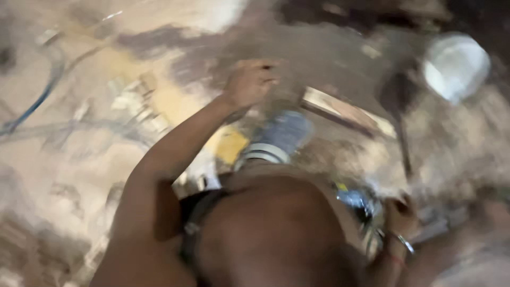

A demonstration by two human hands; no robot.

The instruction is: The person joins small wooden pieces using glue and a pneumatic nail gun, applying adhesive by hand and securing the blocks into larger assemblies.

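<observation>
The whole view is smeared by motion. My left hand (pixel 249 82) is stretched forward over a dusty, stained floor (pixel 79 154) with its fingers curled into a fist, and I see nothing clearly in it. My right hand (pixel 401 215), with a bracelet at the wrist, is low at the right with curled fingers, next to a blurred blue and metallic thing (pixel 356 201). A thin dark stick (pixel 404 143) runs down toward that hand; whether the hand grips it is unclear. My bent leg (pixel 271 228) fills the bottom centre, ending in a blue-grey shoe (pixel 281 135).
A white round object (pixel 456 66) lies at the upper right. A pale wooden plank (pixel 345 111) lies beyond the shoe. A blue hose (pixel 32 106) curves along the left edge, and a yellow patch (pixel 231 144) sits beside the shoe.
</observation>
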